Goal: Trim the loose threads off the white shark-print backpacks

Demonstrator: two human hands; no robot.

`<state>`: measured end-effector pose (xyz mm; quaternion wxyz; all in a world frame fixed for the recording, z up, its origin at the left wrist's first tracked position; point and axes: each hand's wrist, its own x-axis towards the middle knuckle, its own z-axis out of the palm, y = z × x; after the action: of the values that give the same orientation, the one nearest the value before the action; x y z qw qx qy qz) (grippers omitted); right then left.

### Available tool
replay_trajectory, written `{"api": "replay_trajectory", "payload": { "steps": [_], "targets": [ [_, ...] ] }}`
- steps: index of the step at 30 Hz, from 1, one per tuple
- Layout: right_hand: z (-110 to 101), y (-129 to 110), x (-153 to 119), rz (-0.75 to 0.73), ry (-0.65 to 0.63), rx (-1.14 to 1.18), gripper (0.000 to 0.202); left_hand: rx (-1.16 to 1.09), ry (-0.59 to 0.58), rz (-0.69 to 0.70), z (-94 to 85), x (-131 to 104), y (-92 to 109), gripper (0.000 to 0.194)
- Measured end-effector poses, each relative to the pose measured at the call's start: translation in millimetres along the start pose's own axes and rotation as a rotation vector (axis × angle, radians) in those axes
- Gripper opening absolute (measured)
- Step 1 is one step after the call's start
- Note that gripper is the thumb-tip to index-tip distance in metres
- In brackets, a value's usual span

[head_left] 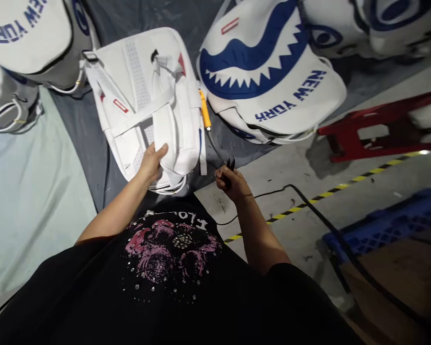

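A white backpack (pixel 120 57) lies with its strap side up on the dark grey sheet. My left hand (pixel 152 164) grips its white shoulder strap (pixel 164 136) near the end closest to me. Just right of the bag, my right hand (pixel 232 183) is closed on a small black tool with two pointed tips (pixel 230 166), which point away from me. An orange-handled tool (pixel 204 109) rests against the backpack's right side, its thin shaft running toward my right hand.
A white bag with a blue toothed mouth (pixel 273 72) lies at upper right, other white bags (pixel 25 33) at upper left. On the right are a red frame (pixel 377 127), a black cable (pixel 323 220), a blue crate (pixel 391 220) and yellow-black floor tape (pixel 326 195).
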<state>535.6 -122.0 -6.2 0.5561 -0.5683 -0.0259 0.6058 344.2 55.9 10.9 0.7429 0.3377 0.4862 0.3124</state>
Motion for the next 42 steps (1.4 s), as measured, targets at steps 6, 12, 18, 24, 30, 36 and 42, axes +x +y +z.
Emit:
{"api": "replay_trajectory", "payload": {
  "steps": [6, 12, 18, 24, 30, 36, 42],
  "targets": [
    [-29.9, 91.7, -0.9, 0.266, 0.529, 0.075, 0.028, 0.071, 0.012, 0.022, 0.4, 17.5, -4.6, 0.053],
    [-4.9, 112.4, -5.3, 0.005, 0.616, 0.096, 0.013, 0.195, -0.061, 0.143, 12.3, 2.5, 4.6, 0.057],
    [37.0, 49.7, -20.3, -0.78, 0.424, -0.344, 0.013, 0.25, -0.167, 0.141, 30.4, -34.0, 9.6, 0.051],
    [88.7, 9.5, -11.0, -1.058, 0.175, -0.477, 0.013, 0.24, -0.131, 0.077, 35.2, -51.6, 22.2, 0.039],
    [98.2, 3.7, -3.0, -1.088, 0.087, -0.534, 0.008, 0.267, -0.18, -0.024, 36.7, -47.7, 41.4, 0.048],
    [101.7, -8.7, -12.1, -1.219, 0.075, -0.625, 0.007, 0.103, -0.124, 0.012, 43.7, -65.1, 35.2, 0.051],
    [99.4, 5.0, -28.4, -1.065, 0.225, -0.506, 0.008, -0.002, -0.105, 0.019, 52.8, -79.2, 25.2, 0.057]
  ]
}}
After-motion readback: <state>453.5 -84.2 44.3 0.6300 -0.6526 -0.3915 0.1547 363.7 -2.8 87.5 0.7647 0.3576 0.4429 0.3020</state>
